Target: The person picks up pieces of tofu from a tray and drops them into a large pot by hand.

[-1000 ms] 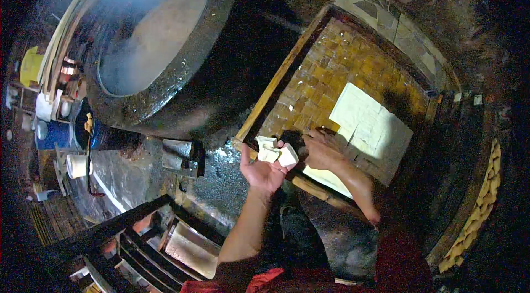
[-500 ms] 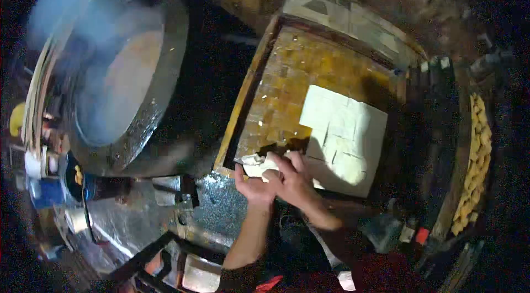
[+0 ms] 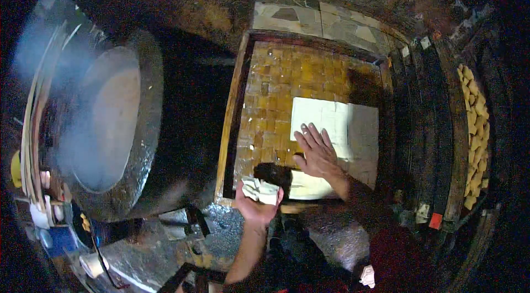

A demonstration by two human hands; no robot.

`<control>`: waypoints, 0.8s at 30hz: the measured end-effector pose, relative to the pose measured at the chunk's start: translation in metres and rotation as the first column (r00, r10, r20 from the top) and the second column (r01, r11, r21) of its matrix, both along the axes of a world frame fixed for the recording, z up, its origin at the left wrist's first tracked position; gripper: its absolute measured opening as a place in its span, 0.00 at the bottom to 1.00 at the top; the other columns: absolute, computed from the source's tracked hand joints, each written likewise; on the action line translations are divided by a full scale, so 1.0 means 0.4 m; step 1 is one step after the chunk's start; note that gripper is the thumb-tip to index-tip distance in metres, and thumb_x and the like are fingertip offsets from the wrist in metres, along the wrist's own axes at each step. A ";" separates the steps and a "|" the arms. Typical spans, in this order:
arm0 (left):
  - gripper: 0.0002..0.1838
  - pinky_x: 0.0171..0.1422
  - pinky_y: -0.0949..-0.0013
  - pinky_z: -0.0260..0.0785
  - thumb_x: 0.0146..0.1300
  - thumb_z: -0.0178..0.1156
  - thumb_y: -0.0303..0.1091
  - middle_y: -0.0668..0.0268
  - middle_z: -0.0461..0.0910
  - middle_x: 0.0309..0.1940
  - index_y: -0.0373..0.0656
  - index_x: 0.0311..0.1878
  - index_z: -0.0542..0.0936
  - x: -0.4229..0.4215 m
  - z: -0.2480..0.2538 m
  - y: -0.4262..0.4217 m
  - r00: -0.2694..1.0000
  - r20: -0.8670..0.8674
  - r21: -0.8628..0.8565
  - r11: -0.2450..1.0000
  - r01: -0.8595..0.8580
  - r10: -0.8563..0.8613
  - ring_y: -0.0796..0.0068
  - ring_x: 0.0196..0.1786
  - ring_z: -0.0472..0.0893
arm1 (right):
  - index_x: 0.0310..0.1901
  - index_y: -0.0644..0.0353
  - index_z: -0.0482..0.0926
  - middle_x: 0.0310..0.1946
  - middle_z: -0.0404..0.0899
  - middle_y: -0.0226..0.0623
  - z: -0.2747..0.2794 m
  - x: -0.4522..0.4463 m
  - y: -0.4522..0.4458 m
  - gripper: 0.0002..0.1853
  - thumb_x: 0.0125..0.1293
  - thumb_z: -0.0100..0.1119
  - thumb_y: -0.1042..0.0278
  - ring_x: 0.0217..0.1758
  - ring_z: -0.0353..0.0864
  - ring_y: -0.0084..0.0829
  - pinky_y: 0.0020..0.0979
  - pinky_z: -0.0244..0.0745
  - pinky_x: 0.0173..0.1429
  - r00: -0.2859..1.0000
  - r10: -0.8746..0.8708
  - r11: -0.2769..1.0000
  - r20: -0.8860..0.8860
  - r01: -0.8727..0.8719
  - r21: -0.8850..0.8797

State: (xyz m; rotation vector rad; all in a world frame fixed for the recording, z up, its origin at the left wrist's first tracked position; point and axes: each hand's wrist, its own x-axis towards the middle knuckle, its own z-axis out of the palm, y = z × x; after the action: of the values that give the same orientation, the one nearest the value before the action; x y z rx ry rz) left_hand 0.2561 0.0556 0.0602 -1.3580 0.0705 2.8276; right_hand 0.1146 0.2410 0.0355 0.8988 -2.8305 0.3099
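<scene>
White, soft-looking blocks are piled in my left hand, which is palm up with fingers curled round them at the near left corner of a wooden-framed tray. A woven yellow-brown mat lines the tray. On its right part lies a flat white slab with cut lines across it. Fingers spread, my right hand is over the left part of the slab; whether it touches is hard to tell. Nothing shows between its fingers.
A large round vat with steaming pale contents stands at the left. Dark wooden beams run along the right, beside a row of yellowish pieces. A ladle and a white container are at the lower left.
My right hand went from the tray to the blocks in my left hand, then back over the slab with its fingers spread. The view has shifted, with the vat now farther left.
</scene>
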 end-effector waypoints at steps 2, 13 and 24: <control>0.22 0.43 0.46 0.73 0.64 0.50 0.63 0.69 0.81 0.34 0.58 0.42 0.80 -0.016 -0.012 -0.010 0.999 0.036 -0.006 0.999 0.039 -0.039 0.59 0.38 0.79 | 0.63 0.55 0.73 0.64 0.71 0.48 -0.007 -0.047 -0.010 0.29 0.64 0.56 0.48 0.73 0.62 0.47 0.55 0.50 0.75 0.995 0.096 0.992 0.031 -0.094 -0.084; 0.22 0.55 0.34 0.71 0.58 0.56 0.56 0.66 0.84 0.47 0.55 0.49 0.82 -0.040 -0.074 -0.009 0.949 -0.307 -0.035 0.997 0.062 -0.070 0.50 0.52 0.81 | 0.53 0.56 0.76 0.43 0.81 0.43 -0.004 -0.325 -0.023 0.28 0.63 0.58 0.40 0.46 0.81 0.46 0.45 0.78 0.44 0.991 0.108 0.993 0.080 -0.112 0.040; 0.37 0.56 0.35 0.69 0.61 0.47 0.74 0.63 0.80 0.51 0.55 0.60 0.73 -0.093 -0.056 -0.006 0.967 -0.139 -0.062 0.977 0.206 -0.213 0.52 0.53 0.79 | 0.54 0.58 0.76 0.59 0.75 0.48 -0.049 -0.308 -0.008 0.24 0.66 0.58 0.48 0.66 0.71 0.49 0.46 0.67 0.68 0.959 0.275 0.958 0.071 -0.266 -0.108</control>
State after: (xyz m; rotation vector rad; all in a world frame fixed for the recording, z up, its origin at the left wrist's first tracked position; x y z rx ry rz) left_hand 0.2190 0.0533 0.0376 -1.0769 0.2663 2.7559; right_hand -0.0086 0.2379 0.0157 1.2825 -2.7359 0.5267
